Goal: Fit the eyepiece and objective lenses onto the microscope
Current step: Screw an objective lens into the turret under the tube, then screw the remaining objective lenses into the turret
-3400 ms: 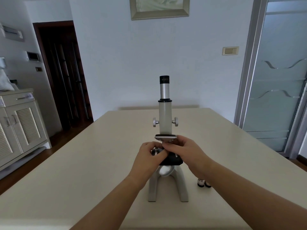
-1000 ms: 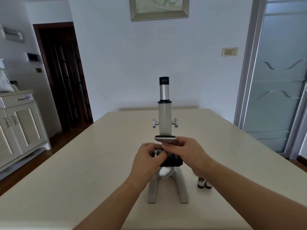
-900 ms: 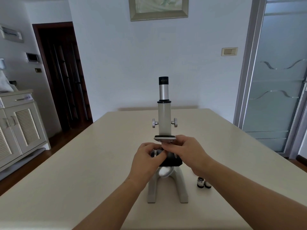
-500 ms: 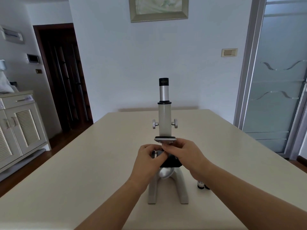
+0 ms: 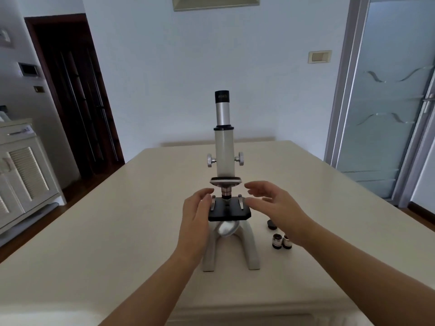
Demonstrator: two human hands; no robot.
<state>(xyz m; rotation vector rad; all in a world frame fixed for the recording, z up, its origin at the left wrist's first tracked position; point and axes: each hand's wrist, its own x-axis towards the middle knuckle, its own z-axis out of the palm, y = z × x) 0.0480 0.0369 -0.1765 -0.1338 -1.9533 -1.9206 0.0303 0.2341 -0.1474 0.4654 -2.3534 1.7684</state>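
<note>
Hovering either side of the microscope (image 5: 225, 161), my left hand (image 5: 196, 214) and right hand (image 5: 274, 205) hold nothing, fingers (image 5: 259, 186) loosely spread. The eyepiece (image 5: 221, 100) sits on top, and one objective (image 5: 226, 193) hangs beneath the turret (image 5: 226, 181). Two loose objectives (image 5: 277, 241) stand on the table (image 5: 117, 231) beside my right wrist. The risk, I judge: my forearm sweeping them over.
</note>
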